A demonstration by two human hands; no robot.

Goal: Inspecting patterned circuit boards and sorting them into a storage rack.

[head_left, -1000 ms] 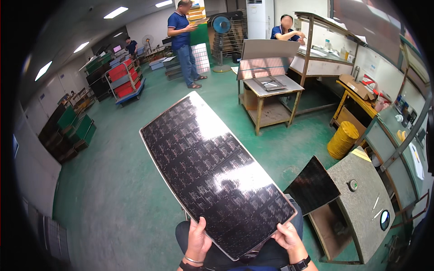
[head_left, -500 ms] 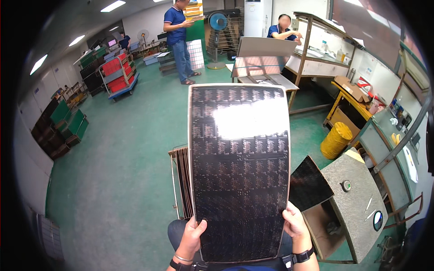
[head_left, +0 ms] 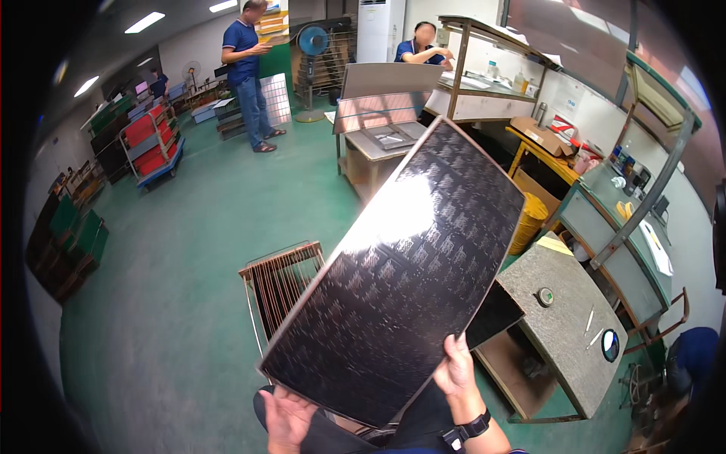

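A large, dark rectangular circuit board panel [head_left: 378, 303] with a pale rim and rows of fine repeating traces is tilted in front of me, its top leaning right. Bright glare covers part of its upper left. My right hand [head_left: 457, 372] grips its lower right edge, thumb on the front and fingers partly hidden behind. By the lower left corner is my left hand [head_left: 289, 418], open with the thumb apart; whether its fingertips touch the panel cannot be made out. Left of the panel stands a wire rack [head_left: 281, 284] with thin upright dividers.
At right, a speckled grey table [head_left: 567, 325] bears a round gauge-like object [head_left: 544, 296], pen-like tools and a black-rimmed round lens [head_left: 610, 345]. Another dark panel [head_left: 495, 316] leans against it. A yellow bin [head_left: 532, 219] stands beyond. One person stands far left; another sits behind a bench.
The panel has turned from upright to a slant, its top going right. My left hand has come off its left edge and opened near the lower corner. The view has shifted rightward.
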